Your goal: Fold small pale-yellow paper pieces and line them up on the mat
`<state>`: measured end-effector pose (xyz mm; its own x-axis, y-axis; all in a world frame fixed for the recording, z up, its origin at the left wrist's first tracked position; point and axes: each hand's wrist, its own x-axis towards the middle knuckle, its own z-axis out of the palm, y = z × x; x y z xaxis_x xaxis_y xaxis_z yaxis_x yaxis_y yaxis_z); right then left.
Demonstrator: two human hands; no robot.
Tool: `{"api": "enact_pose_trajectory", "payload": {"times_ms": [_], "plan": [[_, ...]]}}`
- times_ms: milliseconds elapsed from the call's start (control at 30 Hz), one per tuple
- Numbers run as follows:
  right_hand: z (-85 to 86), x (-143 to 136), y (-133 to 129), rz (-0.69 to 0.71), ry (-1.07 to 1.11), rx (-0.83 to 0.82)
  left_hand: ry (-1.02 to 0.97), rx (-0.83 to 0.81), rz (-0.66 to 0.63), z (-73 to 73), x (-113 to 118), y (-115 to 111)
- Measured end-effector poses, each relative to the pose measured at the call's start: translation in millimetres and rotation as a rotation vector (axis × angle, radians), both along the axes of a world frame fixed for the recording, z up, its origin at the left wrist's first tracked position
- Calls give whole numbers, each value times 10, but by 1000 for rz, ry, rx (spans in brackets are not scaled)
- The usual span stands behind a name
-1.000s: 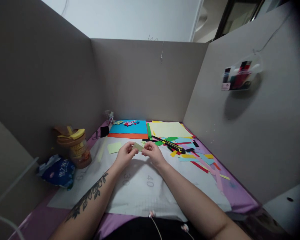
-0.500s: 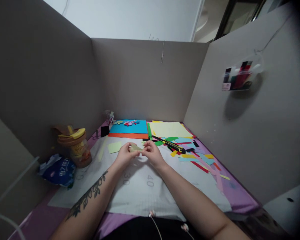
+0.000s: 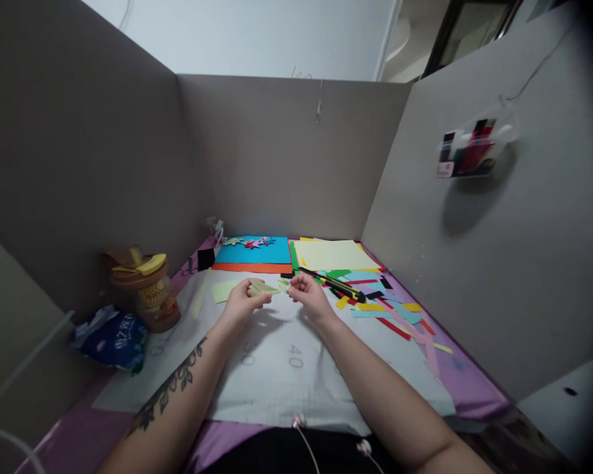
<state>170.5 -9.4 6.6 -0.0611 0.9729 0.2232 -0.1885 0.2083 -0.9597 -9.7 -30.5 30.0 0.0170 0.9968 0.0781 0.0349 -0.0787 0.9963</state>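
Note:
Pinched in my left hand (image 3: 243, 304) is a folded piece of pale green paper (image 3: 263, 288), its pointed end facing right. My right hand (image 3: 310, 297) is just right of that tip, with thumb and fingers drawn together. A small light green bit (image 3: 283, 285) shows beside the right fingertips; whether they hold it I cannot tell. Both hands are above a white sheet with printed numbers (image 3: 277, 388). Behind my left hand a pale green paper square (image 3: 222, 291) lies flat.
Blue paper (image 3: 257, 253) carrying several small paper stars (image 3: 254, 243) lies at the back, beside cream sheets (image 3: 331, 253). A yellow-black utility knife (image 3: 343, 288) and coloured paper strips (image 3: 390, 322) lie right. At left stand a brown cup (image 3: 153, 296) and a blue packet (image 3: 113, 339).
My hands have moved apart, the right one away from the folded paper. The paper stays in my left hand, and more of it shows. The view has shifted slightly.

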Motion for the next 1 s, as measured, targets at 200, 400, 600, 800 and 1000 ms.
{"api": "enact_pose_trajectory", "payload": {"times_ms": [200,400,600,800,1000], "plan": [[-7,-71,-68,60,-127,22,-6,19,-18,-33,21,-12],[22,-85,-93,70,-132,-6,-5,10,-49,-35,21,-19],[-34,-91,-61,46,-77,7,29,81,-74,-44,37,-31],[-24,-120,-89,66,-34,61,137,260,-54,-119,18,10],[9,-129,-111,98,55,-15,363,495,85,-158,-30,-46]]}}
